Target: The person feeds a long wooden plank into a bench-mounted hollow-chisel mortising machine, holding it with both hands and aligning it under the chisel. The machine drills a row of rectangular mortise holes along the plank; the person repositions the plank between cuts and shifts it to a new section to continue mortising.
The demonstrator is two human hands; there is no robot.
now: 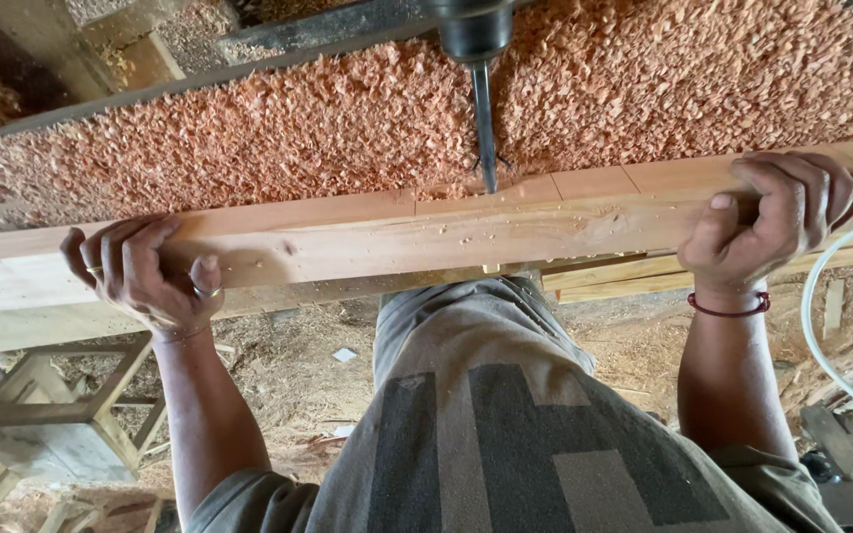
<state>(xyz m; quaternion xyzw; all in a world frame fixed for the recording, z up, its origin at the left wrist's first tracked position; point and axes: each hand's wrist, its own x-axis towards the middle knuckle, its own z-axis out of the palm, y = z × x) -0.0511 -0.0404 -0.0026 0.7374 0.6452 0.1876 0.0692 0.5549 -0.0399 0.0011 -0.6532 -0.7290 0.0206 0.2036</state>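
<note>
Long pale squared timber beam point(367, 237) w/ left hand point(140, 271) & right hand point(777, 222) clenched round its ends, apparently steadying it beneath dark steel drill bit point(484, 123); reddish shavings heap point(278, 128) behind.

Long pale wooden beam point(377, 237) — level, lying crosswise.

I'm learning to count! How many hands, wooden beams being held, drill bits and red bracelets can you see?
Hands: 2, the left hand and the right hand
Wooden beam held in both hands: 1
Drill bit touching the beam: 1
Red bracelet on the right wrist: 1
Total: 5
</note>
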